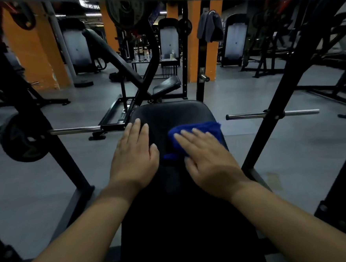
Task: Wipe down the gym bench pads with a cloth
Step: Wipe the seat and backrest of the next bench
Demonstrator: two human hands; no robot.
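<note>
A black padded gym bench [171, 114] runs away from me down the middle of the view. A blue cloth [203, 131] lies on the right side of its far pad. My right hand [209, 161] presses flat on the cloth with straight fingers. My left hand [134, 154] rests flat on the left side of the same pad, fingers straight, holding nothing. A corner of the cloth shows between the two hands.
Black rack uprights [288, 94] stand on both sides of the bench. A steel peg with a weight plate [25, 137] sticks out at left, a bare peg [273, 114] at right. An incline bench [166, 86] and orange pillars [196, 41] stand beyond on grey floor.
</note>
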